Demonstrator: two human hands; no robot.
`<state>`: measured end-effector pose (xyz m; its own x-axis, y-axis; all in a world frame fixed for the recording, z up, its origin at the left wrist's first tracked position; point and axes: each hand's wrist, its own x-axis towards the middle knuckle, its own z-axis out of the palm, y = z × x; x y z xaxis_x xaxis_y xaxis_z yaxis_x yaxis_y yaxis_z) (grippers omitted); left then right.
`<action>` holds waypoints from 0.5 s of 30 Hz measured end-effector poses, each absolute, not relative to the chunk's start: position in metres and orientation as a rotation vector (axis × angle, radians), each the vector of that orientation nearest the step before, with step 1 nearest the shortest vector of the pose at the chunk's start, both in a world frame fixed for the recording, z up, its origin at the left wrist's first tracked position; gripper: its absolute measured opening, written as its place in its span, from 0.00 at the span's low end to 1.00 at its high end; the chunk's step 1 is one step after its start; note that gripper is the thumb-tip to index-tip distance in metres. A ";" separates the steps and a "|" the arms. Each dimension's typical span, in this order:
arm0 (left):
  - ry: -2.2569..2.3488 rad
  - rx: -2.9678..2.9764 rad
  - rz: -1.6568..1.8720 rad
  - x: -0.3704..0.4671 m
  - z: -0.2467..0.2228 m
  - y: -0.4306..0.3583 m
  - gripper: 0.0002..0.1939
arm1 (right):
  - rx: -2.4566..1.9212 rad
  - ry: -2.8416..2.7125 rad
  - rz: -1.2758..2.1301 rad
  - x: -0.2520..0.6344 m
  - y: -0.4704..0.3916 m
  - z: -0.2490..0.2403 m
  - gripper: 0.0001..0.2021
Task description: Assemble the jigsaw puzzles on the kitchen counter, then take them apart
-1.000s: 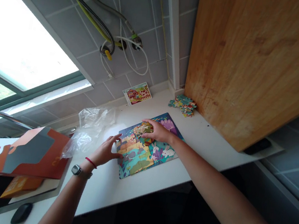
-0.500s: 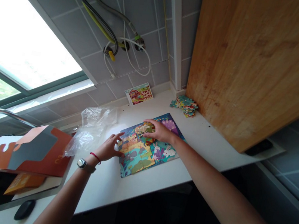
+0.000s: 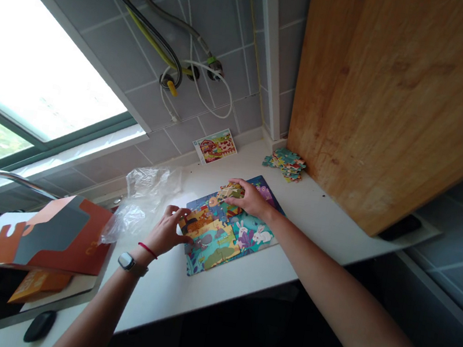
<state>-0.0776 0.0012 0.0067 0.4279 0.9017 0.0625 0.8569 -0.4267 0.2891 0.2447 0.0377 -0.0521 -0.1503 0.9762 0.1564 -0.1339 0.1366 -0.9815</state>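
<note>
A colourful animal jigsaw puzzle (image 3: 220, 242) lies on the white counter, showing rabbits at its lower right. My right hand (image 3: 252, 200) is over its upper part, fingers closed on a stack of puzzle pieces (image 3: 230, 191). At the puzzle's left edge is my left hand (image 3: 169, 228), wearing a watch and a red string, its thumb and fingers apart with nothing seen between them. Behind lies a pile of loose pieces (image 3: 286, 163). A small farm picture card (image 3: 215, 146) leans at the wall.
Crumpled clear plastic (image 3: 139, 200) lies left of the puzzle. Further left are an orange box (image 3: 67, 235), a faucet (image 3: 3, 175) and a black object (image 3: 40, 325). A large wooden board (image 3: 393, 93) stands at the right. Hoses hang on the tiled wall.
My right hand has shifted slightly up with the stack, showing more of the puzzle beneath. The fingers of my left hand are more curled at the puzzle's left edge.
</note>
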 end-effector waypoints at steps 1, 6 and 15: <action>1.551 2.481 0.332 -0.075 0.008 -0.003 0.34 | -0.946 -1.273 1.248 0.245 0.038 -0.052 0.35; 1.548 2.514 0.385 -0.062 0.014 -0.023 0.16 | -0.974 -1.226 1.208 0.246 0.039 -0.052 0.32; 1.514 2.497 0.393 -0.060 0.016 -0.032 0.12 | -0.952 -1.216 1.246 0.246 0.039 -0.053 0.33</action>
<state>-0.0599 -0.0323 0.0155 0.4416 0.8885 0.1247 0.8369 -0.4580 0.2998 0.2463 0.0388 -0.0526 -0.0790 0.9872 0.1387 -0.1632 0.1245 -0.9787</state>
